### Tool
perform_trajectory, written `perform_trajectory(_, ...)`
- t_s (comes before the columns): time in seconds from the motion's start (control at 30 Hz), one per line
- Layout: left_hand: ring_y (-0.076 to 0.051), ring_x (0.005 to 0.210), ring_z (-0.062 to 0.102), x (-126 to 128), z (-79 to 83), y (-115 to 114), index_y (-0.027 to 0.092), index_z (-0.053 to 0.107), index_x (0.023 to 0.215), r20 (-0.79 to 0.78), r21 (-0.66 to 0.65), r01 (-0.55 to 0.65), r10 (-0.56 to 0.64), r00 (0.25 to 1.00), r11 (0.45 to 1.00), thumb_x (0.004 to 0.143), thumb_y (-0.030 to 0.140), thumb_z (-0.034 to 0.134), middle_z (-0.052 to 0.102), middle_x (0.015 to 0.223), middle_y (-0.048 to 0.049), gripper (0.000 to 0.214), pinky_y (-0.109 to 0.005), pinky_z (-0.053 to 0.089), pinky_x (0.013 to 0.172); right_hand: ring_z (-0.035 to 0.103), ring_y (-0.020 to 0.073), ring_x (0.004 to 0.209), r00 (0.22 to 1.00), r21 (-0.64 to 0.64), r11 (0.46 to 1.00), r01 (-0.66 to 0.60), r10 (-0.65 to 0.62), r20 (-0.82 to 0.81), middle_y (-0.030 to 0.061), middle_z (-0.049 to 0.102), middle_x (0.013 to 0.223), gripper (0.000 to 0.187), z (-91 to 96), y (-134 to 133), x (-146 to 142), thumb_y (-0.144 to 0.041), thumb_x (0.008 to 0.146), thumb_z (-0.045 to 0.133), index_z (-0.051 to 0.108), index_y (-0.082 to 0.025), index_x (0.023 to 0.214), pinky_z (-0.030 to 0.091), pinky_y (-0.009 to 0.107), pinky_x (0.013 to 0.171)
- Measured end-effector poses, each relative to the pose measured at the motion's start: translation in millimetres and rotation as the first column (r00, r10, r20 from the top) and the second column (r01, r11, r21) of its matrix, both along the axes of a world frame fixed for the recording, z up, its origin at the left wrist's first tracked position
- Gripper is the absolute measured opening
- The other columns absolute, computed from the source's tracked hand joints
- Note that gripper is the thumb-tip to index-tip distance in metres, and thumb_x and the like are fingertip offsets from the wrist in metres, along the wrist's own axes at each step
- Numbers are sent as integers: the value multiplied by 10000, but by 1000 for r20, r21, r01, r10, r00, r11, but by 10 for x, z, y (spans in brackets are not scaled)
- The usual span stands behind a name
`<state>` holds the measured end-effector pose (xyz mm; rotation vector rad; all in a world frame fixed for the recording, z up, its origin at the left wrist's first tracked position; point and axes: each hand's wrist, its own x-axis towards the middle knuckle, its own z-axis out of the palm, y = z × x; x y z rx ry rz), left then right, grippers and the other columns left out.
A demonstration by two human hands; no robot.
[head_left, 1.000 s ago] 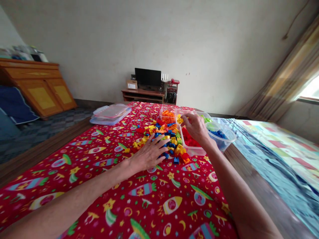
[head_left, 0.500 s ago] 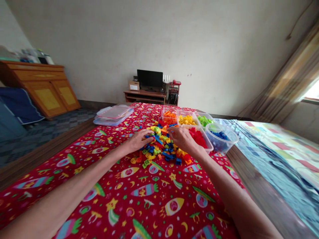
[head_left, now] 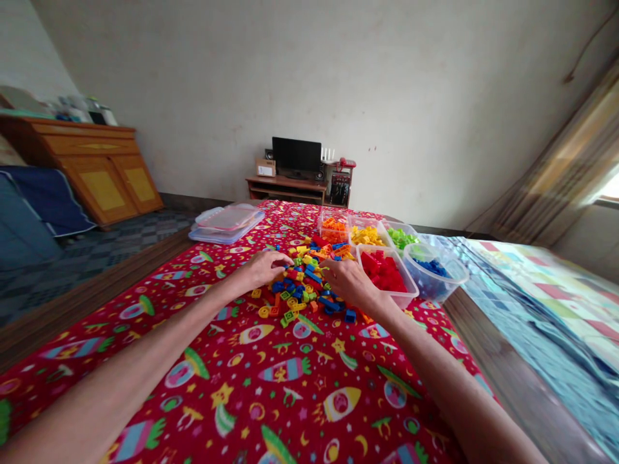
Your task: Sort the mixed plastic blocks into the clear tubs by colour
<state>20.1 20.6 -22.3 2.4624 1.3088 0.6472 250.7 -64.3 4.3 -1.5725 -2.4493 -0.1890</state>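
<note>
A heap of small plastic bricks (head_left: 309, 283) in red, blue, yellow, orange and green lies on the red rocket-print cloth (head_left: 290, 386). My left hand (head_left: 264, 267) rests on the heap's left edge with fingers curled and pinched on something I cannot make out. My right hand (head_left: 349, 282) lies on the heap's right side, fingers bent down into the bricks, next to the box of red bricks (head_left: 387, 274). Behind stand boxes of orange bricks (head_left: 333, 229), yellow bricks (head_left: 367, 235) and green bricks (head_left: 401, 237), and a round tub of blue bricks (head_left: 435, 274).
Stacked clear lids (head_left: 227, 222) lie at the cloth's far left. The table's wooden edge (head_left: 507, 374) runs along the right, with a patterned mat (head_left: 556, 303) beyond. A wooden cabinet (head_left: 97, 174) and a low stand with a monitor (head_left: 296, 154) are at the back.
My right hand came back from over the boxes down to the heap. My left hand moved from flat on the heap's near side to its left edge and curled its fingers.
</note>
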Motion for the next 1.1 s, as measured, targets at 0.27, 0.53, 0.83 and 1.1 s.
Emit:
perform_trajectory(0.27,-219,851,676,-34,-32,6,186,715,902,98,-123,11,1,995,992,700,353,542,742,958,-43,314,-304,530,793,582,162,811,967,122,975,-188,205,-149,79,661,899,321,-204,92,1,-110,865,410,600,-170,1117,410,245,690)
perform_trajectory(0.53,-213,797,672,-164,95,66,155,693,964,179,-164,-17,47,983,986,687,362,493,733,877,-66,399,-283,522,697,559,176,912,950,173,954,-245,272,-151,98,636,943,281,-325,146,-17,-52,864,393,611,-160,1005,437,270,781)
perform_trajectory(0.83,-168,614,632,-166,115,-38,223,695,760,-57,-308,81,-104,993,948,670,429,566,714,714,2,260,-226,458,538,538,156,740,978,226,965,-135,166,-125,69,635,813,256,-270,103,-7,-70,870,371,606,-165,902,375,245,666)
perform_trajectory(1.1,-212,784,655,-81,114,-125,235,717,826,-193,-193,66,-104,976,979,557,273,685,737,842,-1,273,-242,480,684,550,155,638,996,137,989,-54,63,-60,66,652,774,275,-276,43,-69,-99,874,373,618,-178,971,291,253,560)
